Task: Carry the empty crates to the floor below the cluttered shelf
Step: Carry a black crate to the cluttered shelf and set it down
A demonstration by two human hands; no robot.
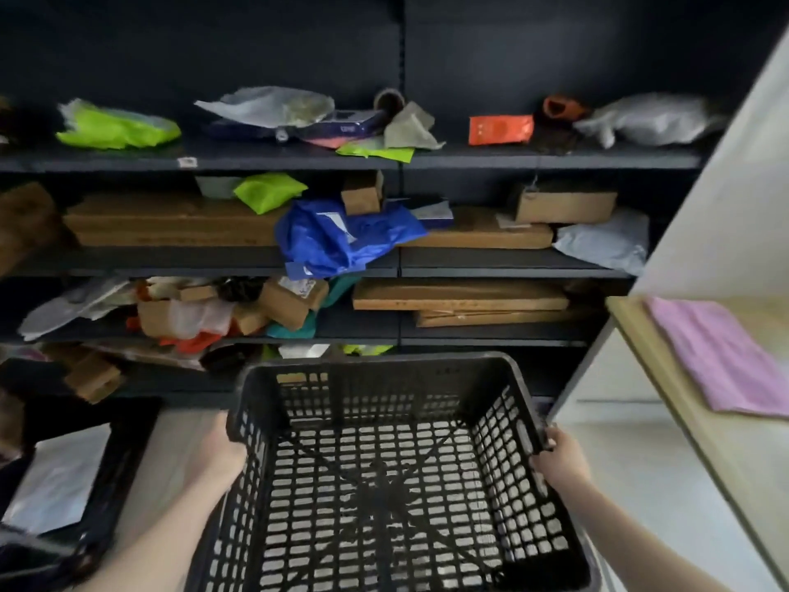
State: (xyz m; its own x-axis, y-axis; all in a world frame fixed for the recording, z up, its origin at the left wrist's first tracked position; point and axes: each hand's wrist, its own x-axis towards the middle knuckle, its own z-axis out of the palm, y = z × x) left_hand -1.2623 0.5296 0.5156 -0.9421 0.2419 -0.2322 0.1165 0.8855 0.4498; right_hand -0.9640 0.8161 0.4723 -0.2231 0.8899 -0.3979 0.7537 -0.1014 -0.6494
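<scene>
An empty black lattice crate (pixel 384 484) fills the lower middle of the head view, held above the pale floor (pixel 170 455). My left hand (pixel 222 452) grips its left rim and my right hand (pixel 559 459) grips the right rim by the handle slot. Straight ahead stands the dark cluttered shelf (pixel 299 162), its boards loaded with cardboard boxes, plastic bags and a blue bag (pixel 341 239). The crate's far rim is close to the lowest shelf levels.
A second black crate (pixel 124 463) sits on the floor at the lower left, holding a grey-white packet (pixel 59 480). On the right, a pale wooden shelf unit (pixel 666 403) juts in with a pink cloth (pixel 721 356) on it.
</scene>
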